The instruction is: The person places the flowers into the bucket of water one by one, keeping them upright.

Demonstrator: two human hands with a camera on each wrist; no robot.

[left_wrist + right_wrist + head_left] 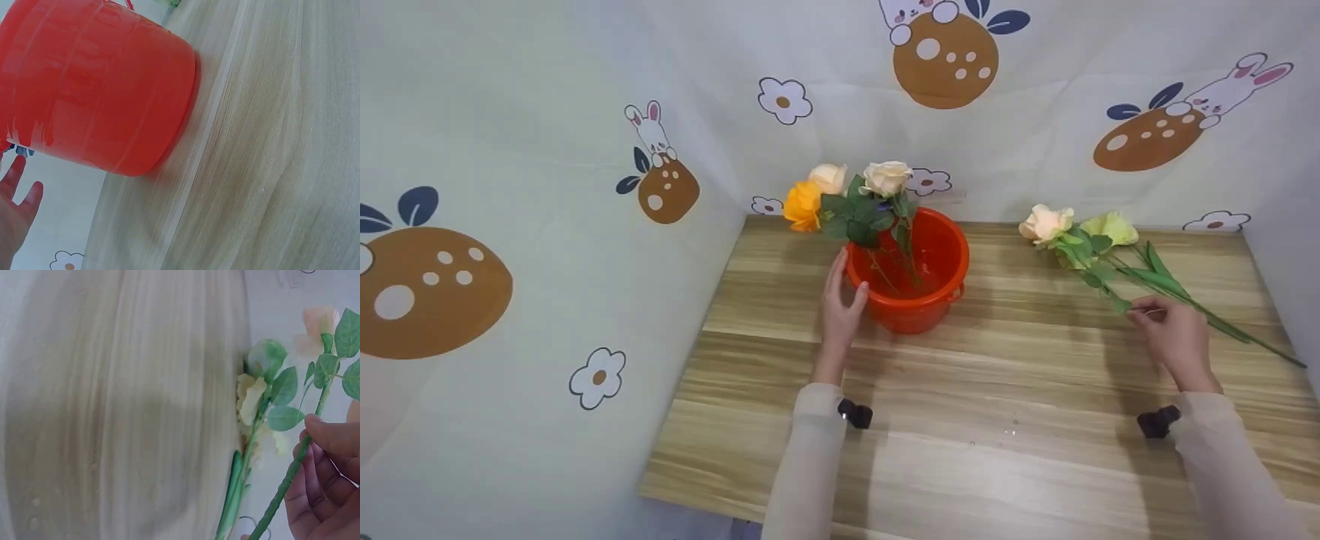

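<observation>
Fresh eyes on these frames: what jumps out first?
The bright red bucket near the back of the table, the left hand beside it, an orange flower leaning out leftward. Then, to the right, the peach rose, its green stem pinched in the right hand. Behind, rabbit prints on the pale backdrop.

Up the head view's centre, a lane of wooden tabletop (1005, 375) runs between the red bucket (911, 316) and the peach rose (1046, 223). The bucket's mouth offers room at its right; cream roses (886, 178) crowd its upper left, the left hand (840, 313) its left side. The right hand (1179, 339) and lying green stem (1234, 325) obstruct the right.
</observation>
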